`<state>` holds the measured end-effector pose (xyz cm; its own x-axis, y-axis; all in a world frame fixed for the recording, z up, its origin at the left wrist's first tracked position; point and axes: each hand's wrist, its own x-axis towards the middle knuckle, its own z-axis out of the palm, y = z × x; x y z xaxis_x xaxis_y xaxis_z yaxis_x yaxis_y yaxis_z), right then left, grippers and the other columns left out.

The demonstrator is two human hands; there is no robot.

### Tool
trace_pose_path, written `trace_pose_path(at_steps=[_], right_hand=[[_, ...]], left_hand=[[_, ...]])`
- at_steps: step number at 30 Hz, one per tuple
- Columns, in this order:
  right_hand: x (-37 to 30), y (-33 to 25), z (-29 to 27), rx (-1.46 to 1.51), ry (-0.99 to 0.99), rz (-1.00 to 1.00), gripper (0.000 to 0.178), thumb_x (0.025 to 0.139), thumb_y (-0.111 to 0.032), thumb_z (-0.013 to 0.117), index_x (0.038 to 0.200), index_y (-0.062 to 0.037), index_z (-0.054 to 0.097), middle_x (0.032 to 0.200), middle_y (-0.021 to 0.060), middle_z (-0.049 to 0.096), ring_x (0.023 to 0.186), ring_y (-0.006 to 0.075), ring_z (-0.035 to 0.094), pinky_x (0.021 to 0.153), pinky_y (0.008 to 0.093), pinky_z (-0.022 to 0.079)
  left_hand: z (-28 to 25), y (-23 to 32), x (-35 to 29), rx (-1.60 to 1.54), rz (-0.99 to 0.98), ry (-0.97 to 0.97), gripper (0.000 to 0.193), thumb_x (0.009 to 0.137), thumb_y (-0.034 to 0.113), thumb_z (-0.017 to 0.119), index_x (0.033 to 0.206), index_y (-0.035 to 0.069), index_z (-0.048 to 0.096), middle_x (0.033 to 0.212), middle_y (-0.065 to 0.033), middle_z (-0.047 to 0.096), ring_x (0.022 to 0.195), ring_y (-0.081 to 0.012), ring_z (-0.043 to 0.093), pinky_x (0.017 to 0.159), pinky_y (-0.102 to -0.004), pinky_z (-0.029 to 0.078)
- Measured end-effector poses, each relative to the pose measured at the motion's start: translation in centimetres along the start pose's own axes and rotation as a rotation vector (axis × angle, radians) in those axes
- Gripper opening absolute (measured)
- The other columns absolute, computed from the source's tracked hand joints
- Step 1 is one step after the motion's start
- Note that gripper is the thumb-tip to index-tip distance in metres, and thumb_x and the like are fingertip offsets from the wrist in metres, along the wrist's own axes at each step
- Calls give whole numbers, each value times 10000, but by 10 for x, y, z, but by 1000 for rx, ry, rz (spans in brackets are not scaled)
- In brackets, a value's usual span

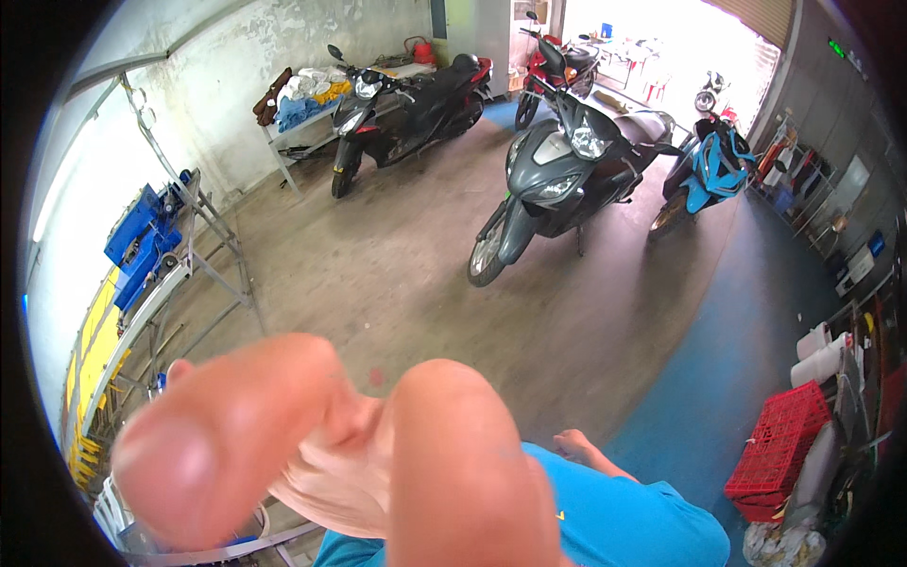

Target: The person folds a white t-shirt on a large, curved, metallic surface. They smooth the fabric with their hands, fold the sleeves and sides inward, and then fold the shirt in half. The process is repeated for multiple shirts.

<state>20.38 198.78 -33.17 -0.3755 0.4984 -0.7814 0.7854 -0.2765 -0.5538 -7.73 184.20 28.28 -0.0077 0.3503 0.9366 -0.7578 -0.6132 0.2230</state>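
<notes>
Neither of my hands shows a clear palm or fingers. My bent bare arms fill the lower part of the head view, close to the camera and partly blurred. One arm (pixel 217 435) spreads across the lower left, with a rounded, smeared end. The other arm (pixel 463 463) rises in the lower middle, its rounded bend uppermost. Whatever the hands hold or touch is hidden. Below the arms are my bare torso (pixel 335 482), blue shorts (pixel 624 520) and a bare foot (pixel 590 452) on the floor.
A grey scooter (pixel 567 170) stands ahead, a black one (pixel 406 113) behind it to the left, a blue one (pixel 713 170) to the right. Along the left runs a metal frame (pixel 203 222) with a blue machine (pixel 146 246). A red crate (pixel 779 444) is at right.
</notes>
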Motion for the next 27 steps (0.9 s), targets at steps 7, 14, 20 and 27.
trace_pose_path(at_steps=[7,14,20,27], right_hand=[[-23,-26,-3,161,120,10,249,963,-202,629,871,12,717,763,84,677,693,181,647,587,365,515],[-51,11,0,-195,21,218,285,947,-262,672,865,6,727,793,112,710,700,183,658,609,372,524],[3,187,-19,-263,103,176,304,955,-301,676,912,-8,747,874,115,738,804,247,678,723,428,525],[-11,138,12,-70,84,78,322,982,-307,641,965,-8,757,905,108,746,829,228,674,742,404,521]], left_hand=[[-12,22,-5,-83,22,-81,528,971,663,455,1196,203,586,1277,-17,512,1113,-316,529,895,-591,450],[-7,31,-26,-60,16,-104,555,966,697,425,1124,191,589,1212,-24,522,1072,-303,529,872,-547,446],[-34,24,-47,-174,124,-101,587,962,727,400,1062,182,591,1157,-29,531,1037,-291,530,853,-510,443],[-30,10,-43,-127,94,-88,633,957,762,371,990,170,593,1092,-36,542,996,-278,531,830,-466,439]])
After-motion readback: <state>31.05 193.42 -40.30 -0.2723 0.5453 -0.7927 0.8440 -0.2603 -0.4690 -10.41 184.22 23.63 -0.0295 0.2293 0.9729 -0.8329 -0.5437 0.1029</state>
